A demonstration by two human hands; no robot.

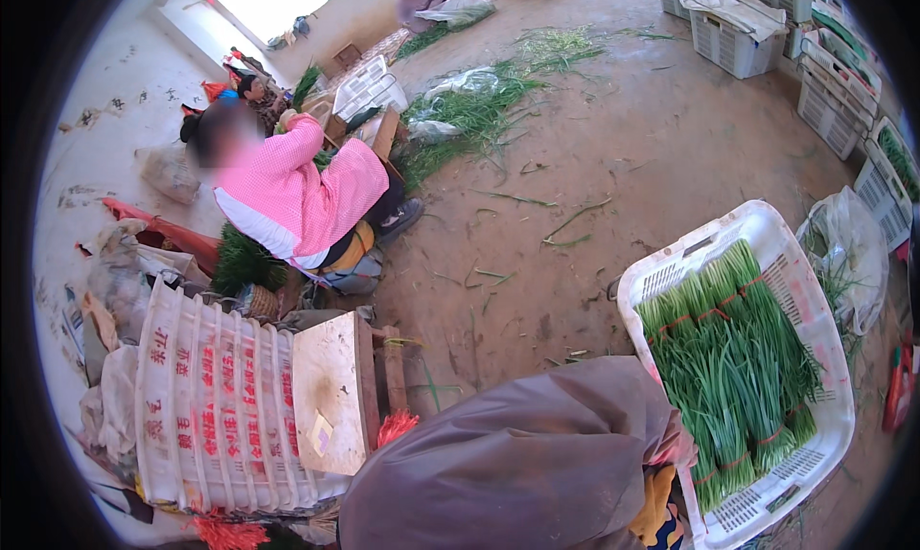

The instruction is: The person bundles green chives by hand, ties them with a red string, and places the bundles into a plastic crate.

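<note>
Neither of my hands shows. My lap, under a dull brown apron [508,454], fills the lower middle. Close on my right stands a white plastic crate [834,378], its long side slanting away. Bundles of green garlic chives [738,358] lie in it, bound with red ties. A mustard-yellow piece of cloth [655,502] shows between the apron and the crate; what it belongs to I cannot tell. To my left is a small wooden board or bench [331,387], with a bunch of red ties [396,426] hanging beside it.
A ribbed white crate [220,406] lies on its side at the left. Beyond it sits a person in pink [307,186]; others work farther back. Loose chives [470,109] lie in piles on the floor. White crates [733,37] stand along the right, near a plastic bag [848,253].
</note>
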